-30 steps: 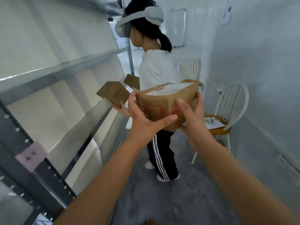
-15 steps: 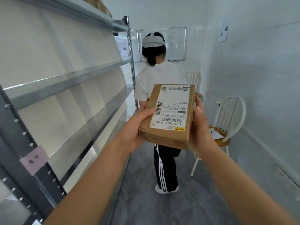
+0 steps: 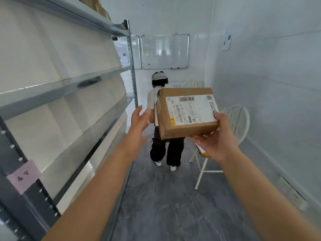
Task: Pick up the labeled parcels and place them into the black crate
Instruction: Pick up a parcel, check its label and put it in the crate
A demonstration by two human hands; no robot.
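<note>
A narrow aisle is bounded on the left by a tall metal shelving rack [image 3: 52, 91] and on the right by a plain white wall [image 3: 269, 84], with a strip of grey floor [image 3: 165, 206] left open between them. The way ahead is partly taken up by a second person [image 3: 166, 150], seen from behind near the rack's far upright, and by a white chair [image 3: 239, 122] set against the right wall. A whiteboard [image 3: 165, 51] is mounted on the end wall.

The labeled parcel [image 3: 187, 131], a brown cardboard box, is held in the air at mid-aisle, above the floor and in front of the second person, tilted so that its white shipping label [image 3: 191, 108] faces up. It is carried by the right hand [image 3: 217, 143] alone: the near right corner is gripped, with the thumb laid on top at the label's corner and the fingers curled beneath the box.

The left hand [image 3: 139, 122] is spread flat, fingers straight, and nothing is held in it; it is seen just beside the parcel's left face, a sliver of gap showing between fingertips and cardboard. Clear space lies between this hand and the shelf edges.

A pink handwritten note [image 3: 23, 176] is stuck to the rack's near upright.
</note>
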